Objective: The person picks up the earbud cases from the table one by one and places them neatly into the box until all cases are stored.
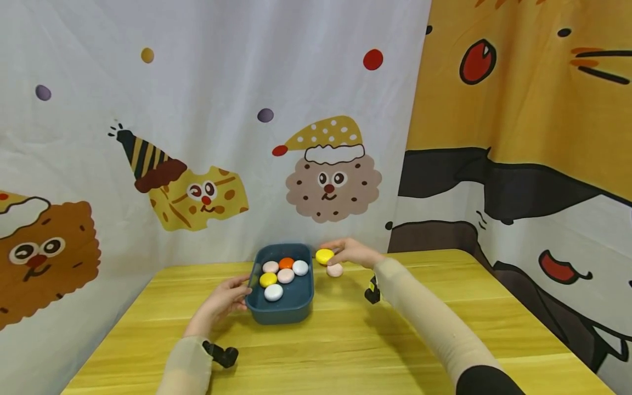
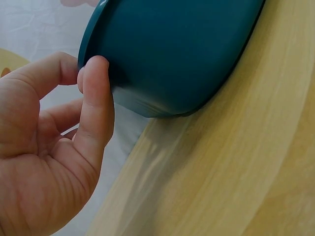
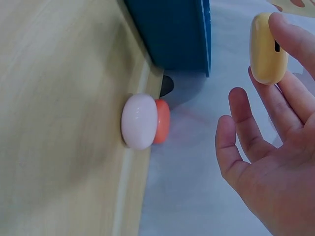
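Observation:
My right hand [image 1: 353, 251] pinches a yellow rounded disc [image 1: 324, 256] between thumb and fingers, raised just right of the box. A small dark slot shows on the yellow disc [image 3: 266, 49] in the right wrist view. Below that hand a pale pink disc [image 1: 334, 270] lies on the table. Behind the pink one, an orange disc [image 3: 163, 121] shows only in the right wrist view. My left hand [image 1: 224, 299] holds the left edge of the dark blue box [image 1: 281, 316], thumb against its wall. Inside lie several discs, among them a white disc [image 1: 274, 292] and an orange disc [image 1: 286, 264].
The wooden table [image 1: 316, 362] has its back edge close behind the box. A white curtain [image 1: 212, 82] printed with cartoon snacks hangs behind. To the right hangs an orange, black and white printed curtain [image 1: 533, 109].

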Action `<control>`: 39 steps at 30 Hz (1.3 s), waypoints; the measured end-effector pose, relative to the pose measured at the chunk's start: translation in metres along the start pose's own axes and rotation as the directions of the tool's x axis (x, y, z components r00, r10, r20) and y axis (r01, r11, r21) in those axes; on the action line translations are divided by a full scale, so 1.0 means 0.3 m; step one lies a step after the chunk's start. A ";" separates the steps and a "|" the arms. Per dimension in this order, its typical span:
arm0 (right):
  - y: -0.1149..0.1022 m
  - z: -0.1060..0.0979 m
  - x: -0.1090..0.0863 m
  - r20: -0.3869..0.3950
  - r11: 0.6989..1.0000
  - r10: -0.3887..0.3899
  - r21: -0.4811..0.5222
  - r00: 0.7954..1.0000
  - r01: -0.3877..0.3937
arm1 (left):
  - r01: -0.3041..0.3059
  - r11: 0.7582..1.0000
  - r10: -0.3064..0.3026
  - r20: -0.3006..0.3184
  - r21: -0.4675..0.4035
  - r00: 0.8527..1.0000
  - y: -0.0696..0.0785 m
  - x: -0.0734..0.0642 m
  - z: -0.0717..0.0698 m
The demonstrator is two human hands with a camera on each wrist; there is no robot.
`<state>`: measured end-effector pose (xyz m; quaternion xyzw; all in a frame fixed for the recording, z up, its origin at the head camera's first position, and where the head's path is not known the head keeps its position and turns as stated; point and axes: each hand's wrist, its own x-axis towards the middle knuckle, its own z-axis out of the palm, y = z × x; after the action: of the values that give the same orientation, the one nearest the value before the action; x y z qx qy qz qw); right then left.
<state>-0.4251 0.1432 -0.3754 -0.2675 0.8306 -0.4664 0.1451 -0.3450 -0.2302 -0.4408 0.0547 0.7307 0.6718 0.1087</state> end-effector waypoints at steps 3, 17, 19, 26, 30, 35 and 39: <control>-0.012 0.001 0.006 -0.002 1.000 0.007 0.003 1.000 -0.007 | -0.001 1.000 0.001 0.008 0.000 1.000 0.001 -0.003 -0.001; -0.034 0.045 0.054 0.035 1.000 -0.007 -0.018 0.999 0.008 | -0.012 1.000 0.013 0.031 -0.017 0.999 -0.009 0.000 -0.001; -0.040 0.053 0.059 0.040 1.000 -0.013 -0.017 0.999 0.014 | -0.009 1.000 0.010 0.026 -0.016 1.000 -0.007 -0.001 0.000; -0.060 0.071 0.079 0.030 0.999 -0.015 -0.047 0.999 0.016 | -0.013 1.000 0.013 0.028 -0.009 1.000 -0.003 -0.002 -0.003; -0.063 0.083 0.090 0.035 0.997 -0.028 -0.075 0.999 0.030 | -0.016 1.000 0.016 0.035 -0.012 0.999 -0.002 -0.005 -0.006; -0.060 0.099 0.102 0.025 0.996 -0.037 -0.085 0.999 0.039 | -0.018 1.000 0.018 0.036 -0.015 0.999 -0.001 -0.007 -0.006; -0.054 0.112 0.108 0.018 0.992 -0.046 -0.114 0.999 0.048 | -0.014 1.000 0.015 0.033 -0.013 0.999 0.000 -0.006 -0.002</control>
<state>-0.4300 0.0942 -0.3789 -0.2984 0.8483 -0.4193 0.1247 -0.3435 -0.2313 -0.4406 0.0705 0.7242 0.6760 0.1162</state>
